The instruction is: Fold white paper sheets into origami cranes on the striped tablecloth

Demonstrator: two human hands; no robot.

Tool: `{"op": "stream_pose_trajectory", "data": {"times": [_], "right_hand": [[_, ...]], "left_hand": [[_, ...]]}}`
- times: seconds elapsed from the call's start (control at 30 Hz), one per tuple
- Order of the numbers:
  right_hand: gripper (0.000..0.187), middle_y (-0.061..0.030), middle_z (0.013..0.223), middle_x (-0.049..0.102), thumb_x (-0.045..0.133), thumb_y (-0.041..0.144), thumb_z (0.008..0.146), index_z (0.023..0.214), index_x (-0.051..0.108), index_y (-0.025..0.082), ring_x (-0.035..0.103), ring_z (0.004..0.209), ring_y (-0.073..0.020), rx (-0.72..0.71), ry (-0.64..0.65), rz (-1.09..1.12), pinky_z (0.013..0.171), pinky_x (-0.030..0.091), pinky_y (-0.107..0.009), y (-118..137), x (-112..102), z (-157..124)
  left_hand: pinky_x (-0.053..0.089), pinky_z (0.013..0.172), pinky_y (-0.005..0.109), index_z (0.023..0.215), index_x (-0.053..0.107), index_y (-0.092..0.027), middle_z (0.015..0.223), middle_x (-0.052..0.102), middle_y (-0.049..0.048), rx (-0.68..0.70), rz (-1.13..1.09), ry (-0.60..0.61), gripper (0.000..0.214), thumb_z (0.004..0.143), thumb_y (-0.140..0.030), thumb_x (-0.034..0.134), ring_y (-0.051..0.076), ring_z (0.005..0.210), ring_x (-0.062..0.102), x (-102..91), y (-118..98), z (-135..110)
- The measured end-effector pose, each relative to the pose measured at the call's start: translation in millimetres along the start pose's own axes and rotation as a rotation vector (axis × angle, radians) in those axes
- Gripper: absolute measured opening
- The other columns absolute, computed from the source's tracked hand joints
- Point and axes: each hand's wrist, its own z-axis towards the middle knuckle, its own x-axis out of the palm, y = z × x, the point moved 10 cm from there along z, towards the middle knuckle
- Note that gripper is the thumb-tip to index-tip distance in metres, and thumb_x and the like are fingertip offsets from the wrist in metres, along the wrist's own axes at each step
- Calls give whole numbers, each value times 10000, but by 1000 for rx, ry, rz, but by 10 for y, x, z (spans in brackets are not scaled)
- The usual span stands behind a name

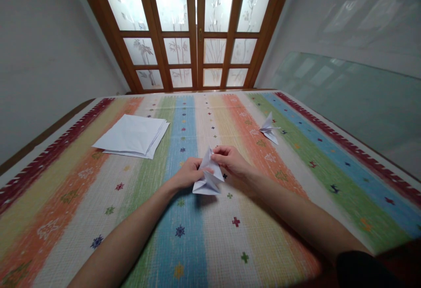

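Note:
Between my two hands is a piece of white folded paper [207, 183], with a pointed tip at the top and spread flaps below. My left hand [190, 172] grips its left side, the thumb lying across the folds. At the upper right, my right hand [230, 160] pinches the paper near its tip with thumb and fingers. The paper is held just above the striped tablecloth, and a shadow falls under it. Fingers partly cover its middle, so some folds are hidden.
A stack of white paper sheets [131, 135] lies at the left on the striped tablecloth [184, 253]. Toward the back right rests a finished-looking folded paper figure [269, 129] with pointed wings. Wooden doors [197, 55] with frosted panes stand behind the table; a glass panel [348, 103] leans at the right wall.

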Motion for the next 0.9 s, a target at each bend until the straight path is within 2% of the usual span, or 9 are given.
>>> {"op": "stream_pose_trajectory", "data": {"times": [0.23, 0.67, 0.8, 0.9], "right_hand": [[202, 44, 570, 584, 803, 279, 548, 629, 647, 179, 478, 491, -72, 9, 70, -48, 492, 386, -223, 43, 18, 6], [217, 48, 526, 559, 793, 267, 571, 570, 596, 177, 458, 465, -71, 29, 100, -121, 467, 350, -224, 59, 28, -18], [246, 48, 521, 543, 800, 290, 586, 573, 583, 176, 451, 465, -70, 6, 40, -143, 456, 328, -222, 97, -13, -34], [278, 50, 499, 525, 804, 316, 599, 561, 566, 176, 442, 460, -71, -31, -4, -164, 455, 317, -221, 125, -12, -64]], "left_hand": [[248, 488, 210, 611, 567, -131, 548, 435, -37, 15, 36, 50, 350, 662, -458, 682, 75, 514, 355, 29, -13, -1], [261, 492, 218, 610, 550, -138, 564, 431, -33, 11, 46, 94, 326, 678, -439, 656, 78, 524, 368, 77, -47, -13], [280, 497, 217, 628, 585, -126, 574, 460, -28, 30, 32, 63, 316, 677, -427, 669, 77, 526, 382, 63, -94, -9], [308, 511, 213, 721, 635, -118, 612, 516, -22, 74, 8, -22, 288, 651, -387, 711, 84, 549, 422, -5, -147, 4]]}}
